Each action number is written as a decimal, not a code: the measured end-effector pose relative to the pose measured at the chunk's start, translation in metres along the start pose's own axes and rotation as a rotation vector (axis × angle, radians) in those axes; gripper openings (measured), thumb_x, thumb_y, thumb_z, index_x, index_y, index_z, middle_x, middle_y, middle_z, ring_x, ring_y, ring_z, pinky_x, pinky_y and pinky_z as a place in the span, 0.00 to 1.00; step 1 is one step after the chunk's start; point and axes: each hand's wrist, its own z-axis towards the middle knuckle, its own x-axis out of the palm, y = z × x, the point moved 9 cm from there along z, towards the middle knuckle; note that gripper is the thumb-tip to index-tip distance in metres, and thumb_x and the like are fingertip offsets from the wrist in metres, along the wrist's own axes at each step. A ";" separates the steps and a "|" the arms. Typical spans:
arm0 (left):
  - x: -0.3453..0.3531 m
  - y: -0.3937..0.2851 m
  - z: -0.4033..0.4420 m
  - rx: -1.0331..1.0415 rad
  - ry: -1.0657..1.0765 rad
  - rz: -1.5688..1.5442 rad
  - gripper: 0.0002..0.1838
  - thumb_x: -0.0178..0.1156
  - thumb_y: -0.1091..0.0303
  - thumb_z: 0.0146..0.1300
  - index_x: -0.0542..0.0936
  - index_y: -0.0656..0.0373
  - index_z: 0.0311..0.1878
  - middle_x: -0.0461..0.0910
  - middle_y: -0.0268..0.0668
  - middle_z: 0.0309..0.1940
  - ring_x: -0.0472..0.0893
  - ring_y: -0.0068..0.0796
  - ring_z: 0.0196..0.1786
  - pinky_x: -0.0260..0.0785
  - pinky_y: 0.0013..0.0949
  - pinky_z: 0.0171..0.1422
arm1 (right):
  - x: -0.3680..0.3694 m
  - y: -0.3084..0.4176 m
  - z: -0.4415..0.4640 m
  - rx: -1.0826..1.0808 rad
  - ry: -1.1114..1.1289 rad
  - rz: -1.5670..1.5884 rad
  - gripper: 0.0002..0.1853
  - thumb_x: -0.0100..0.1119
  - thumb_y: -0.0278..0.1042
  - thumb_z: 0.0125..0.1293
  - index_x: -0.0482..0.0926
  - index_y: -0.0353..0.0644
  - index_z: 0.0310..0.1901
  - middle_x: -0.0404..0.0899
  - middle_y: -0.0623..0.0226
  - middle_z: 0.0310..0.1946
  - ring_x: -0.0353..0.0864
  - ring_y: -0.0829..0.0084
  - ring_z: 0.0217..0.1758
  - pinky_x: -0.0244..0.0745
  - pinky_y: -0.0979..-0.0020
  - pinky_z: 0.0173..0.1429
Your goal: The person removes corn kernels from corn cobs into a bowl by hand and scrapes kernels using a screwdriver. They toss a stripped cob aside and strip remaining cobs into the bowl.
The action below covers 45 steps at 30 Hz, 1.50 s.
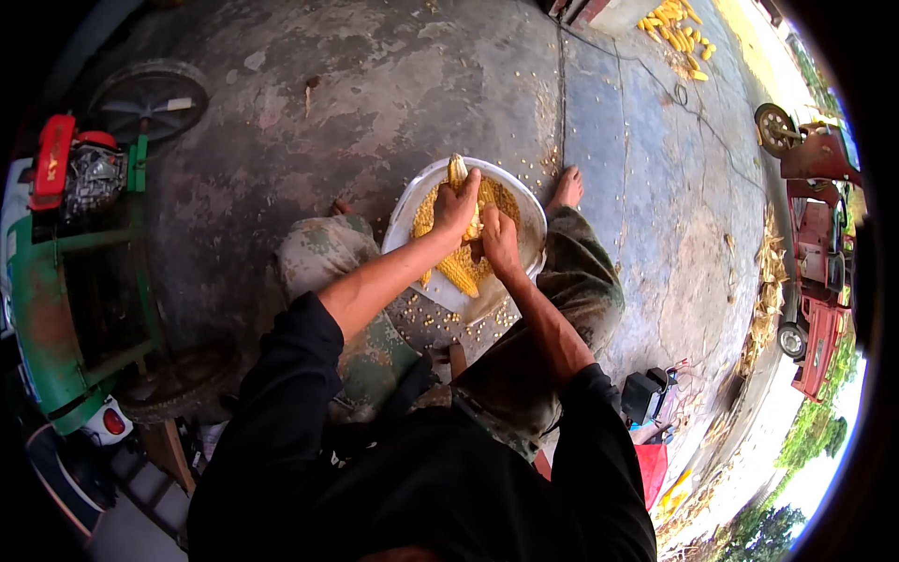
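A corn cob [456, 169] is held slantwise over the white basin [401, 219], its tip pointing towards the far rim. The left hand [453, 212] is wrapped around it, thumb laid along its side. The right hand [499, 238] is curled close against its nearer part; its palm is hidden, so I cannot tell whether it grips the cob or only presses on it.

The cob should be light and stiff, firm enough to squeeze hard, with a dry, ridged surface unlikely to slip. Its kernels may break away under a thumb, so the surest hold would be around the thick middle or on a bared part of the core.

Below the hands, a second cob [459, 272] lies towards the basin's near rim, on loose kernels [506, 199] that would shift under it. The basin stands between the person's legs on the concrete floor [328, 122]. Farther off, more cobs [676, 26] lie heaped beyond its far right rim.
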 end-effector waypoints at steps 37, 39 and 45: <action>0.016 0.007 0.027 -0.056 0.291 -0.184 0.38 0.53 0.35 0.67 0.64 0.53 0.70 0.73 0.37 0.55 0.76 0.32 0.54 0.74 0.39 0.57 | -0.022 0.004 0.009 -0.156 -0.235 -0.141 0.17 0.48 0.38 0.68 0.76 0.28 0.32 0.81 0.42 0.26 0.83 0.48 0.28 0.78 0.54 0.37; 0.016 0.005 0.023 -0.056 0.306 -0.190 0.38 0.53 0.36 0.68 0.63 0.53 0.71 0.72 0.38 0.56 0.76 0.33 0.56 0.74 0.39 0.58 | -0.034 0.012 0.011 -0.282 -0.391 -0.286 0.16 0.50 0.37 0.66 0.77 0.29 0.33 0.81 0.40 0.29 0.83 0.45 0.33 0.78 0.53 0.41; 0.012 0.013 0.021 -0.093 0.405 -0.170 0.40 0.53 0.38 0.69 0.60 0.57 0.73 0.69 0.43 0.64 0.73 0.37 0.64 0.70 0.42 0.65 | -0.035 0.023 0.014 -0.491 -0.334 -0.247 0.13 0.54 0.35 0.63 0.80 0.31 0.36 0.81 0.40 0.35 0.81 0.41 0.39 0.74 0.48 0.47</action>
